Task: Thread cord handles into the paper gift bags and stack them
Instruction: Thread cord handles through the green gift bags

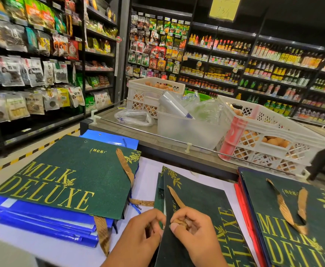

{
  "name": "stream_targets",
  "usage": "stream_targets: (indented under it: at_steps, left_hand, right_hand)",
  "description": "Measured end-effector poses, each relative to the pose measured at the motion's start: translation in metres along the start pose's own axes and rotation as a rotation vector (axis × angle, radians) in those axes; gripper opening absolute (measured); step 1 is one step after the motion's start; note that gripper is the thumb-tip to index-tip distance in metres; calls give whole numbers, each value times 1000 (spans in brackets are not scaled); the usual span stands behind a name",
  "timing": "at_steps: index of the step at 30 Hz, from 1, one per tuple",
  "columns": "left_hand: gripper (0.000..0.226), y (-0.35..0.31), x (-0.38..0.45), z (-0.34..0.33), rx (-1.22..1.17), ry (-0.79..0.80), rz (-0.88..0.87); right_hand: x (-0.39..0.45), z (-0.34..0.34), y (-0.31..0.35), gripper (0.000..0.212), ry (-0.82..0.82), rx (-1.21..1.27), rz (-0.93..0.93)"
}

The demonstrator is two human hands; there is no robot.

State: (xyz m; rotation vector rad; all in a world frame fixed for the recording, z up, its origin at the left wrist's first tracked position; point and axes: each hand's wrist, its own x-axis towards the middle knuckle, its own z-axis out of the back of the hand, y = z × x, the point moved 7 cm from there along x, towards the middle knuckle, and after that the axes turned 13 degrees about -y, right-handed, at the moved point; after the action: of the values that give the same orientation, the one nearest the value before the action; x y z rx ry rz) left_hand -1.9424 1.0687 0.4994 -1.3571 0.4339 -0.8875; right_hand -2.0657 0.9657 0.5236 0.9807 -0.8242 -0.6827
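Both hands on green bag [202, 212] | right hand [192, 226] pinches cord [177, 198] end | left hand [148, 228] grips edge | advice: keep hole steady, feed straight.

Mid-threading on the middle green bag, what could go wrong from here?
1. The right hand pinches the gold cord at the middle green bag edge, with the left hand holding that edge; the cord end may slip before it seats.
2. The left stack sits skewed on blue bags, with a loose handle hanging over the front; it may snag or slide.
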Motion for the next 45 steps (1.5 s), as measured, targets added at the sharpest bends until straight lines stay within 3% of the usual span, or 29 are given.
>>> stream_targets:
  at_steps: [8, 22, 25, 29, 34, 37, 39, 42, 45]
  left_hand:
    - [37, 2, 2, 1, -2, -23, 33]
    - [10, -1, 2, 3, -195, -34, 89]
    - [21, -5, -1, 2, -219, -20, 80]
    - [40, -7, -2, 0, -60, 14, -2]
    - [30, -8, -1, 4, -43, -25, 15]
    - [31, -6, -1, 9, -69, -80, 44]
    - [34, -4, -1, 12, -102, -111, 63]
    - [35, -4, 1, 15, -196, -145, 100]
    - [31, 1, 3, 20, -316, -174, 164]
  right_hand:
    - [1, 2, -6, 26, -18, 30, -26]
    - [1, 8, 2, 26, -121, 34, 52]
    - [2, 8, 2, 26, -118, 35, 66]
    - [6, 6, 0, 27, -147, 14, 68]
    - [-3, 16, 24, 28, -105, -188, 206]
    - [3, 8, 1, 49, 157, -473, 225]
    - [0, 10, -31, 47, 258, -447, 93]
    - [-12, 17, -41, 51, 274, -834, 286]
    - [-44, 38, -47, 55, 211, -975, 520]
